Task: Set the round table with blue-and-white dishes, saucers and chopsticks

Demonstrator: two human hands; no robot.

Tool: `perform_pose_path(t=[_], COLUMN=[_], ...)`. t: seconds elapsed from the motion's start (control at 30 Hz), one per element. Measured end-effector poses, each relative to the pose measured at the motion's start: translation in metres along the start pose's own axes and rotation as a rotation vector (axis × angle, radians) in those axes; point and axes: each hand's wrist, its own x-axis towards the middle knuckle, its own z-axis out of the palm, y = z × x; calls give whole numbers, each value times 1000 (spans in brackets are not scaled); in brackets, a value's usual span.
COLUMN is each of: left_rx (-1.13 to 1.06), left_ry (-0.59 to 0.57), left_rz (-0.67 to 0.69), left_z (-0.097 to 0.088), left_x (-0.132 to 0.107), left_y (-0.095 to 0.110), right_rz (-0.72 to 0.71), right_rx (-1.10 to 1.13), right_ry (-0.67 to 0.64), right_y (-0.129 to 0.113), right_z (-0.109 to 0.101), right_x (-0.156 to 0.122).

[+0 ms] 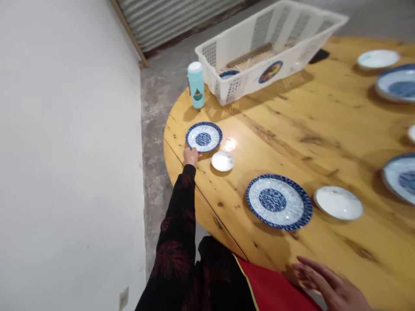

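My left hand (191, 156) reaches far out and grips the near rim of a blue-and-white plate (203, 137) by the table's left edge. Just right of that hand lies a small white dish (223, 161). A second blue-and-white plate (279, 201) rests nearer to me, with a white dish (339, 203) at its right side. Low at the bottom right, my right hand (330, 283) hovers by the table edge, its fingers loosely stretched and nothing in them.
On the round wooden table (275, 129) stand a light-blue bottle (196, 86) and a white plastic basket (240, 86) with a blue-rimmed dish inside. More plates (400, 177) and a white bowl (378, 59) lie along the right. A white wall (71, 151) is at left.
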Motion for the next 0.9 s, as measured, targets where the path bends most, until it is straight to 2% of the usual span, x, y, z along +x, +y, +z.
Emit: perform_pose_path(t=[0.07,0.17,0.23,0.33,0.43,0.53,0.6,0.67,0.77,0.9], left_rx=[15,24,13,21,77,122,167,222,315,535], left_ry=[6,-21,-98,-221,-361,-500,-583,-643,-680,-673], left_rz=[39,117,205,255,243,182,140,100,55,113], left_z=[-6,-20,-30,-39,-36,-23,-13,-4,6,13], left_x=[-8,-32,-56,-104,-156,-200,-222,-238,-251,-254], left_y=[5,14,20,24,16,-3,-19,-33,-47,-48], right_rz=[30,-3,-54,-154,-251,-302,-312,-330,-359,-331], right_rx=[113,196,211,220,238,264,205,46,-209,-403], right_ry=[21,59,74,82,106,111,127,162,210,209], right_y=[-8,-19,-25,-40,-62,-84,-91,-89,-72,-45], right_z=[2,1,-4,-14,-24,-33,-38,-42,-48,-51], right_x=[0,8,18,36,53,65,71,77,87,100])
